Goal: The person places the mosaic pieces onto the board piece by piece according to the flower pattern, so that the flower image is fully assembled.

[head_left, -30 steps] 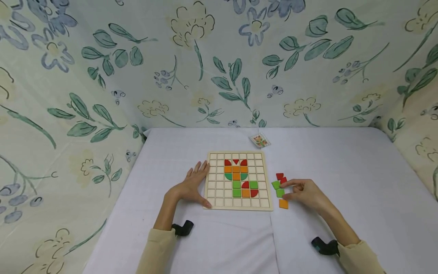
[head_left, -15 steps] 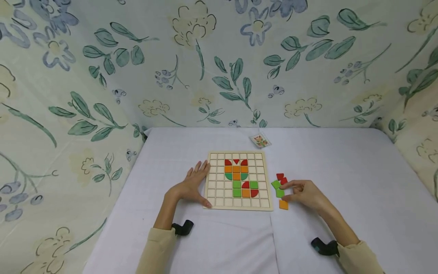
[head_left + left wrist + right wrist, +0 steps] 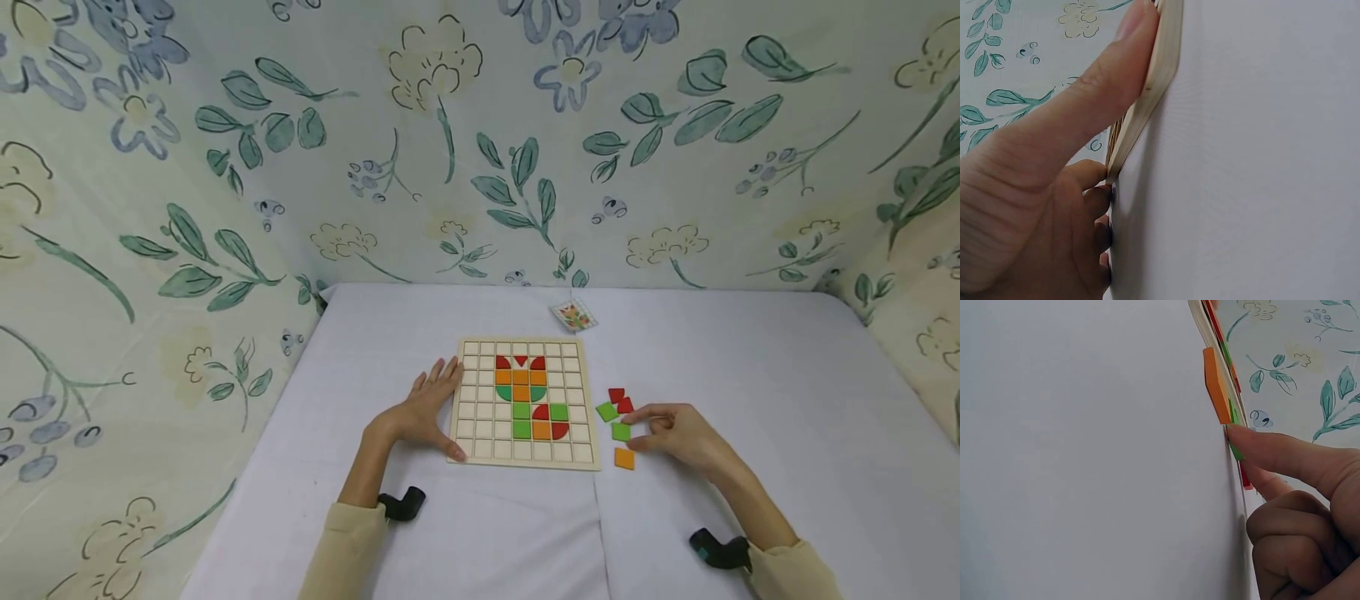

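A square wooden grid board (image 3: pixel 480 454) lies on the white-covered table, with red, orange and green tiles forming a pattern in its cells. My left hand (image 3: pixel 420 417) rests at its left side, fingers spread, thumb on the near-left corner. In the left wrist view the thumb (image 3: pixel 1079 112) lies along the board's edge. To the board's right, my right hand (image 3: pixel 678 433) pinches a green square tile (image 3: pixel 620 432) between thumb and index finger, low on the cloth. The right wrist view shows the thumb (image 3: pixel 1272 450) against that tile, its other fingers curled under.
Beside the right hand lie an orange square tile (image 3: pixel 624 458), another green tile (image 3: pixel 607 412) and two red tiles (image 3: pixel 617 395). A small printed pattern card (image 3: pixel 574 315) sits behind the board. Floral cloth (image 3: pixel 450 167) hangs at the back and sides.
The pinched green tile has slid slightly right, away from the other green tile, along with my right hand. My left hand stays on the board. The head view has tilted a little.
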Motion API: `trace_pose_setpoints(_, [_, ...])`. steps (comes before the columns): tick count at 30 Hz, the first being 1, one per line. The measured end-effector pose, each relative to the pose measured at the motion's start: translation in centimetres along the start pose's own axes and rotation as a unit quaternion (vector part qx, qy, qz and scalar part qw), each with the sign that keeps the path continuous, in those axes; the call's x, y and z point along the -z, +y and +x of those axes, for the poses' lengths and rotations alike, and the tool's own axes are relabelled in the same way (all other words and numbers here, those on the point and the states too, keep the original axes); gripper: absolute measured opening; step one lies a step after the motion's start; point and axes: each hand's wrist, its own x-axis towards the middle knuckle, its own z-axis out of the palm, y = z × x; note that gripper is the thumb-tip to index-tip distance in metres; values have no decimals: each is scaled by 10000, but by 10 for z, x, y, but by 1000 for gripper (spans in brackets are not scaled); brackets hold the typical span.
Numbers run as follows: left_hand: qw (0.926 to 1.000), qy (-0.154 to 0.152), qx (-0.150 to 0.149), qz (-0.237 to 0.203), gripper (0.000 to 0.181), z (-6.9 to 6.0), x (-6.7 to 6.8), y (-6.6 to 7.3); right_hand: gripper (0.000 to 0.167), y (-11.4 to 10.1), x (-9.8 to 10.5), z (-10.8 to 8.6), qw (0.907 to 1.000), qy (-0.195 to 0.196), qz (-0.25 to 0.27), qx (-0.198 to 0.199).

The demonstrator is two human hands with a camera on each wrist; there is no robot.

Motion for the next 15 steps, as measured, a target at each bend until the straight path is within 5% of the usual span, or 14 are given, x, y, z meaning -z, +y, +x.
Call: trace_pose_setpoints(15, [10000,-2,-2,71,149,1,1,1,50,2,-1,0,9997,-40,218,55])
